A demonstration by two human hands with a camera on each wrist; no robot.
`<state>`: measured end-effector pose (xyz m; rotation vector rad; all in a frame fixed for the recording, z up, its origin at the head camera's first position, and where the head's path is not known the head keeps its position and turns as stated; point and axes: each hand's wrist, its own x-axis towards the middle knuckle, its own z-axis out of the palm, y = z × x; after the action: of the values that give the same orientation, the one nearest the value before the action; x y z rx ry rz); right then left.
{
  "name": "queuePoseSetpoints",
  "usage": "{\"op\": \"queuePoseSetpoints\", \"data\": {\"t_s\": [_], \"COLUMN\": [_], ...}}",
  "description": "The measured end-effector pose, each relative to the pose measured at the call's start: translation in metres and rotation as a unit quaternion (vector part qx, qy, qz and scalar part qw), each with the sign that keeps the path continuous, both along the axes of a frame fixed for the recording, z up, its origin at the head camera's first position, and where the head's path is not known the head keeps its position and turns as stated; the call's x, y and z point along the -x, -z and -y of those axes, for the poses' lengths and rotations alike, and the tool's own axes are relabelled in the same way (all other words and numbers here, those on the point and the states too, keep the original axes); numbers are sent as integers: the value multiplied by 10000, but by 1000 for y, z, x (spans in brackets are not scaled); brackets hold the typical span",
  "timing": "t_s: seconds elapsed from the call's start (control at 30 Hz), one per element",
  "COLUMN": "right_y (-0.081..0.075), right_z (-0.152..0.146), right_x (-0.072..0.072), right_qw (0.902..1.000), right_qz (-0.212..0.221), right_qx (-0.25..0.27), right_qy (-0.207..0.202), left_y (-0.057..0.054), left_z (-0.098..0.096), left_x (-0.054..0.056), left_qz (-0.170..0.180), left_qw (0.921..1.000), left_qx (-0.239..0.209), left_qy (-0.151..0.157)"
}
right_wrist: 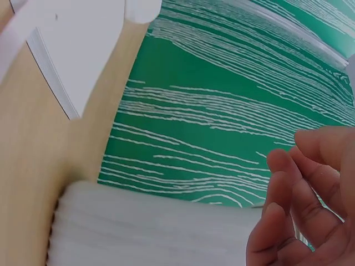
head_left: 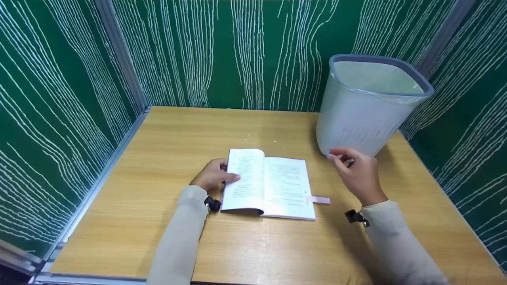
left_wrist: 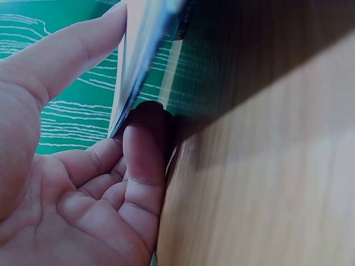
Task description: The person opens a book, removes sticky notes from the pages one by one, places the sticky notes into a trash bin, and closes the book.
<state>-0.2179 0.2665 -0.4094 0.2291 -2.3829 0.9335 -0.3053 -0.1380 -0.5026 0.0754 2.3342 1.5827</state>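
An open book [head_left: 287, 186] lies on the table, its pages showing printed text. My left hand [head_left: 214, 174] grips its left side, the thumb on the page and the fingers under the cover; in the left wrist view the left hand [left_wrist: 83, 194] has that edge raised off the wood. A pale pink strip [head_left: 320, 200] sticks out past the right page. Above the table, right of the book, hovers my right hand [head_left: 358, 174], fingers loosely bent. Nothing shows between the fingers of the right hand [right_wrist: 310, 194] in the right wrist view.
A white waste bin [head_left: 356, 118] with a grey rim and a liner stands at the back right, just beyond my right hand. Green panels [head_left: 222, 51] with white wavy lines enclose the table [head_left: 174, 134]. A few tiny white specks lie behind the book.
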Motion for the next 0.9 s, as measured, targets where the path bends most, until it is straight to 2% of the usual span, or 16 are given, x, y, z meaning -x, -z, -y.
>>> {"op": "queuePoseSetpoints", "data": {"t_s": [0.4, 0.5, 0.67, 0.9], "right_y": [27, 38, 52, 72], "right_z": [11, 10, 10, 4], "right_x": [-3, -2, -2, 2], "right_qw": [9971, 9951, 9865, 9731], "right_qz": [371, 705, 1522, 2185], "right_qx": [-510, -489, -320, 18], "right_qy": [-416, -492, -516, -735], "left_y": [0, 1, 0, 2], "left_z": [0, -1, -1, 1], "left_x": [1, 1, 0, 2], "left_qz": [139, 117, 68, -117], "left_qw": [9999, 9999, 10000, 9998], "left_qx": [-77, -81, 11, -113], "left_qy": [-16, -16, -20, 120]}}
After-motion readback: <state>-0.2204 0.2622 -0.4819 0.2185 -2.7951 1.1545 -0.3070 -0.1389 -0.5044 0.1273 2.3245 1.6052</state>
